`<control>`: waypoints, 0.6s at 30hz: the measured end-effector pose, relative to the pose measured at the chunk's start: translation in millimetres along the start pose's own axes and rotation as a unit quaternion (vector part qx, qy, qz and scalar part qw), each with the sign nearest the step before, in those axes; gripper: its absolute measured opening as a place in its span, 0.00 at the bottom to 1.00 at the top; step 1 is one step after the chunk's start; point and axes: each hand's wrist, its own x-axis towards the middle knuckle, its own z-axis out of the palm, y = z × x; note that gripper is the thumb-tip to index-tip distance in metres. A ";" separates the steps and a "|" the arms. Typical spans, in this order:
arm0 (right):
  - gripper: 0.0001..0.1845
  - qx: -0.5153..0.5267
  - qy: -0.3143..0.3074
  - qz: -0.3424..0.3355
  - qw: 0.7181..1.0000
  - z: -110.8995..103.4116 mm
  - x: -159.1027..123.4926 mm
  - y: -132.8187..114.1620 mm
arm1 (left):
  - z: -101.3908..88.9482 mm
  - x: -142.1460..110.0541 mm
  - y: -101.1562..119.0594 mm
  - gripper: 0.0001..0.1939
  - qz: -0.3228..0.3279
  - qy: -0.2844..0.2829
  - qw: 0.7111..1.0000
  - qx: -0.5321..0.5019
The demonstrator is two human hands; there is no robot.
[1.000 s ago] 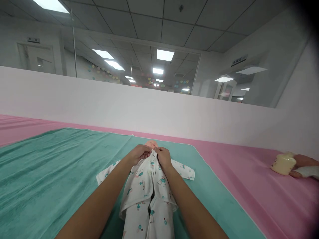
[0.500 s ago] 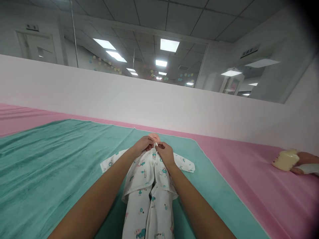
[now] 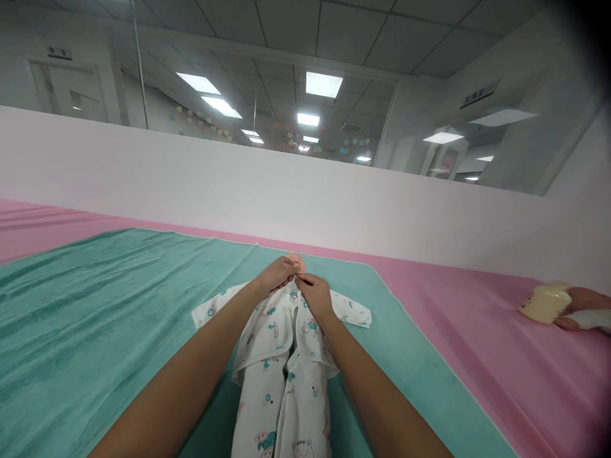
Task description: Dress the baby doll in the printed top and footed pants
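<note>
A baby doll (image 3: pixel 296 259) lies on its back with its head away from me, mostly hidden by my hands. It wears a white printed baby jacket (image 3: pixel 271 327) and matching trousers (image 3: pixel 260 401), with both sleeves spread to the sides. At the neck, my left hand (image 3: pixel 280 273) pinches the jacket's collar with fingers closed. My right hand (image 3: pixel 312 290) is closed on the other side of the same collar, its fingertips close to the left ones. The jacket front hangs apart below the chest. Small details between the fingertips are hidden.
A teal blanket (image 3: pixel 119 331) lies under the doll, over a pink sheet (image 3: pixel 458 312). At the far right rests a pale yellow bottle-like thing (image 3: pixel 544 303) beside a skin-toned doll part (image 3: pixel 589 299). A white wall (image 3: pixel 238 191) with windows above stands behind.
Both hands stay at the collar; the fingers have shifted slightly and the pinched cloth sits a little lower between them. The doll and clothes are otherwise about the same.
</note>
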 end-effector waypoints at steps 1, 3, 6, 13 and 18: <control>0.11 -0.003 -0.006 -0.015 1.000 -0.4 -0.9 -0.8 | 0.7 -0.1 0.4 0.09 0.003 0.008 1.000 0.013; 0.11 -0.008 -0.024 -0.048 0.999 -1.6 -2.9 -2.7 | 1.7 0.2 0.3 0.06 0.000 0.022 0.999 0.036; 0.12 -0.017 -0.058 -0.076 0.995 -4.6 -6.4 -6.2 | 2.3 1.7 -1.1 0.03 -0.007 0.029 0.998 0.053; 0.13 0.027 -0.088 -0.051 0.994 -11.0 -10.3 -5.2 | -1.0 5.6 -6.9 0.13 -0.022 0.016 0.999 0.023; 0.12 0.050 -0.085 -0.034 0.995 -10.5 -9.4 -1.7 | -4.8 6.4 -8.8 0.20 -0.035 0.008 0.999 -0.002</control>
